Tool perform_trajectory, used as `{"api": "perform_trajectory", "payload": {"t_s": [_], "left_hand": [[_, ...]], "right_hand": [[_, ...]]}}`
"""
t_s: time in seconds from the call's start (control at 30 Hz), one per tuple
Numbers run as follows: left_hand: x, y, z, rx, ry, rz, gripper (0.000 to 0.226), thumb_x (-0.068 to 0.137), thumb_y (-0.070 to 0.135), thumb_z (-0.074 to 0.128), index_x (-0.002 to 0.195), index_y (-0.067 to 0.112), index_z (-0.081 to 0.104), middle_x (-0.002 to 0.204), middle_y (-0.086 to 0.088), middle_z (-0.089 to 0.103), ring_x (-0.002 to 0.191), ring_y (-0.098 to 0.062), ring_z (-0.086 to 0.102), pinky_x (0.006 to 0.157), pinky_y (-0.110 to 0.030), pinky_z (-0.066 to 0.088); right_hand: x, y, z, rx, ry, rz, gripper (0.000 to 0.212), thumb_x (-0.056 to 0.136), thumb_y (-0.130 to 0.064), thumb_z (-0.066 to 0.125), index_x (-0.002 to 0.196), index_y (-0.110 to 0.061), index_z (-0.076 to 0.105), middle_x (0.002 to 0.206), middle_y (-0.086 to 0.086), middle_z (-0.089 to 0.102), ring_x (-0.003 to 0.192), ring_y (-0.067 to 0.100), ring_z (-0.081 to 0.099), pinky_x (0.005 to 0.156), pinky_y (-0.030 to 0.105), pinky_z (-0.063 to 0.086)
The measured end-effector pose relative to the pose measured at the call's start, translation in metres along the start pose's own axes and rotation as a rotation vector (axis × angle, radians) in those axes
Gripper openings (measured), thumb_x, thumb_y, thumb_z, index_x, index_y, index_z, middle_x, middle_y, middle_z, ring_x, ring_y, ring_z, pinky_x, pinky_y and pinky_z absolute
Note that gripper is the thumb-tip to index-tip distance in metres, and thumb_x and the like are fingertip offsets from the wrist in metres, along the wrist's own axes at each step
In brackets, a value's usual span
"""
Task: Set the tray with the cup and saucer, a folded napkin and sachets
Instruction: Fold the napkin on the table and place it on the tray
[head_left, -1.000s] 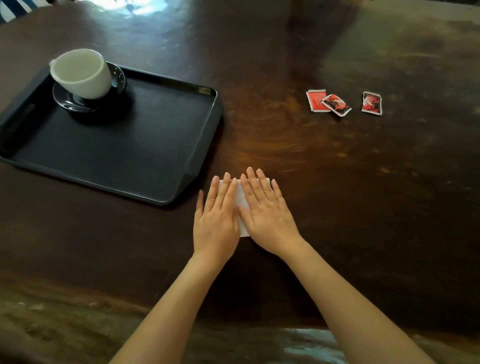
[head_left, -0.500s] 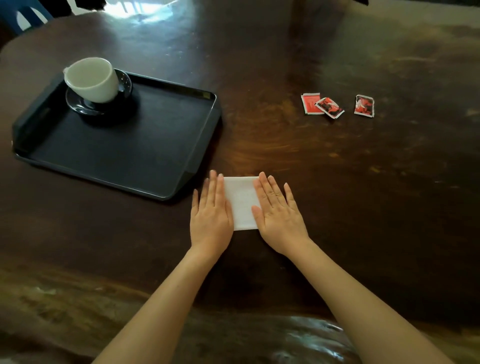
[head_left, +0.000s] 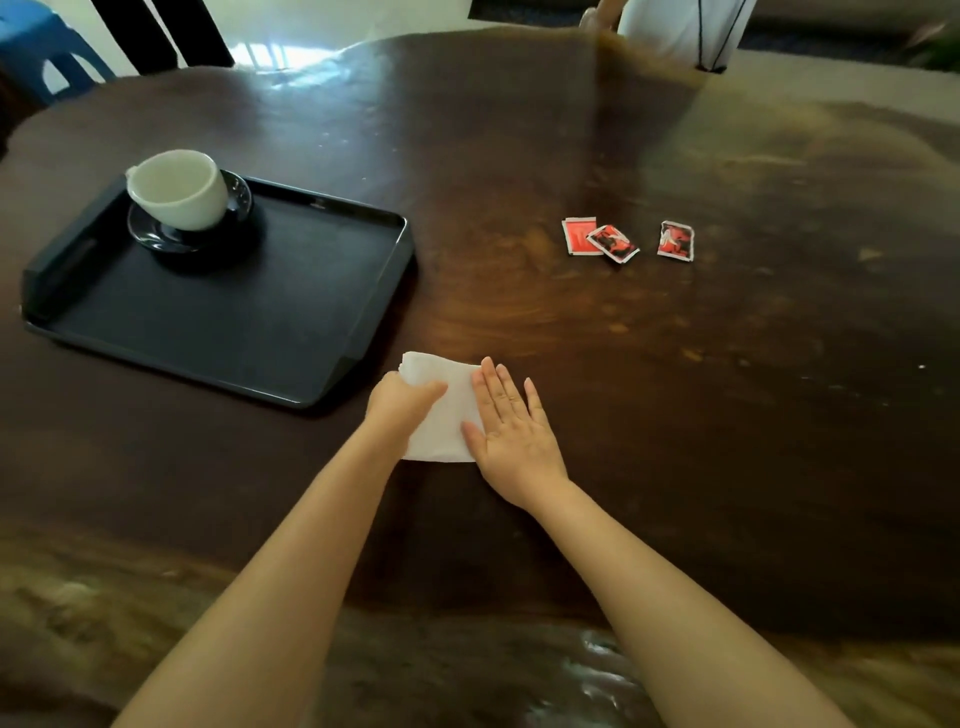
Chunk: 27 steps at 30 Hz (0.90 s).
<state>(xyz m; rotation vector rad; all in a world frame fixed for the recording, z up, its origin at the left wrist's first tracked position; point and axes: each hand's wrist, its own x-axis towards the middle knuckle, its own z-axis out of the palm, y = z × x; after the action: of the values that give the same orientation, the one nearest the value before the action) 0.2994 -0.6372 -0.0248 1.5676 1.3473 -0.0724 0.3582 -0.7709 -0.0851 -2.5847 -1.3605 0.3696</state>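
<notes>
A folded white napkin (head_left: 448, 415) lies on the dark wooden table just off the tray's near right corner. My left hand (head_left: 402, 408) grips its left edge, fingers curled around it. My right hand (head_left: 511, 426) rests flat on the napkin's right side, fingers spread. The black tray (head_left: 249, 317) sits at the left. In its far left corner a white cup (head_left: 179, 189) stands on a black saucer (head_left: 156, 236). Three red sachets (head_left: 605, 241) lie on the table to the far right, one (head_left: 675, 240) slightly apart from the other two.
The wooden table (head_left: 727, 389) stretches wide to the right and toward me. A blue stool (head_left: 36, 52) and dark chair legs stand beyond the far left edge. A white object (head_left: 680, 28) stands past the far edge.
My left hand went from lying flat beside the napkin to curling around its left edge. My right hand slid to the napkin's right side. The camera view lifted, showing more of the table.
</notes>
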Motion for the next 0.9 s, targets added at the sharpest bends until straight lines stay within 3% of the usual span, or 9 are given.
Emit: {"api": "perform_trajectory", "payload": {"t_s": [0.2,0.3,0.37,0.4,0.47,0.6,0.67,0.77,0.9], "left_hand": [[-0.019,-0.007,0.003,-0.009,0.01,0.268,0.026,0.093,0.026,0.047,0.116,0.018,0.04,0.111,-0.007,0.056,0.084,-0.015,0.054,0.066,-0.031,0.047],[-0.027,-0.006,-0.01,-0.277,-0.005,0.316,0.033,0.09,0.025,0.054,0.119,0.028,0.039,0.116,-0.004,0.055,0.093,-0.016,0.058,0.067,-0.032,0.053],[-0.034,-0.001,-0.024,-0.575,-0.121,0.327,0.038,0.088,0.024,0.058,0.121,0.033,0.04,0.114,-0.003,0.056,0.096,-0.02,0.062,0.062,-0.034,0.056],[-0.037,0.001,-0.03,-0.705,-0.194,0.339,0.041,0.087,0.024,0.059,0.123,0.032,0.041,0.114,-0.004,0.057,0.096,-0.022,0.063,0.062,-0.036,0.057],[-0.044,0.003,-0.04,-0.89,-0.307,0.377,0.042,0.086,0.025,0.061,0.124,0.026,0.043,0.111,-0.006,0.061,0.093,-0.023,0.067,0.066,-0.039,0.057],[-0.053,0.002,-0.053,-1.131,-0.409,0.295,0.04,0.085,0.027,0.061,0.123,0.02,0.047,0.113,-0.013,0.065,0.098,-0.028,0.067,0.073,-0.043,0.057],[-0.054,-0.005,-0.061,-1.193,-0.467,0.226,0.042,0.085,0.025,0.062,0.124,0.019,0.048,0.118,-0.015,0.063,0.103,-0.03,0.065,0.077,-0.046,0.056],[-0.045,-0.014,-0.095,-1.125,-0.513,0.236,0.05,0.079,0.016,0.066,0.126,0.015,0.048,0.12,-0.013,0.061,0.104,-0.028,0.064,0.077,-0.04,0.056],[-0.014,-0.013,-0.163,-0.558,-0.35,0.464,0.046,0.078,0.033,0.067,0.12,0.024,0.053,0.109,0.003,0.064,0.095,-0.011,0.064,0.07,-0.024,0.053]], "right_hand": [[0.001,-0.001,-0.01,0.131,-0.017,0.038,0.064,0.098,-0.046,0.019,0.146,-0.016,-0.011,0.158,0.001,-0.012,0.142,0.01,-0.013,0.114,0.032,-0.013],[0.002,-0.016,-0.033,0.648,-0.01,0.251,0.065,0.095,-0.049,0.034,0.148,-0.017,0.015,0.156,0.002,0.018,0.143,0.018,0.012,0.118,0.04,0.009],[-0.001,-0.033,-0.053,1.13,0.03,0.397,0.053,0.088,-0.056,0.046,0.13,-0.023,0.046,0.131,0.0,0.055,0.124,0.019,0.05,0.096,0.038,0.048],[-0.001,-0.044,-0.061,1.313,0.075,0.439,0.046,0.085,-0.057,0.052,0.117,-0.026,0.053,0.114,-0.002,0.064,0.107,0.015,0.063,0.079,0.03,0.055],[0.0,-0.062,-0.073,1.489,0.241,0.506,0.037,0.08,-0.055,0.061,0.104,-0.028,0.057,0.1,-0.002,0.067,0.087,0.014,0.069,0.062,0.025,0.057],[0.01,-0.102,-0.081,1.757,0.492,0.79,0.023,0.082,-0.047,0.063,0.094,-0.028,0.057,0.096,0.001,0.067,0.085,0.02,0.068,0.07,0.038,0.06],[0.016,-0.122,-0.081,1.671,0.593,0.895,0.019,0.09,-0.044,0.052,0.096,-0.026,0.054,0.093,-0.001,0.064,0.083,0.018,0.067,0.069,0.036,0.059],[0.028,-0.146,-0.083,1.281,0.772,0.912,0.021,0.096,-0.041,0.038,0.098,-0.022,0.047,0.085,-0.009,0.054,0.074,0.006,0.059,0.055,0.019,0.047],[0.049,-0.18,-0.088,0.85,0.772,0.667,0.02,0.098,-0.036,0.036,0.092,-0.02,0.046,0.077,-0.015,0.049,0.068,0.004,0.056,0.052,0.014,0.041]]}}
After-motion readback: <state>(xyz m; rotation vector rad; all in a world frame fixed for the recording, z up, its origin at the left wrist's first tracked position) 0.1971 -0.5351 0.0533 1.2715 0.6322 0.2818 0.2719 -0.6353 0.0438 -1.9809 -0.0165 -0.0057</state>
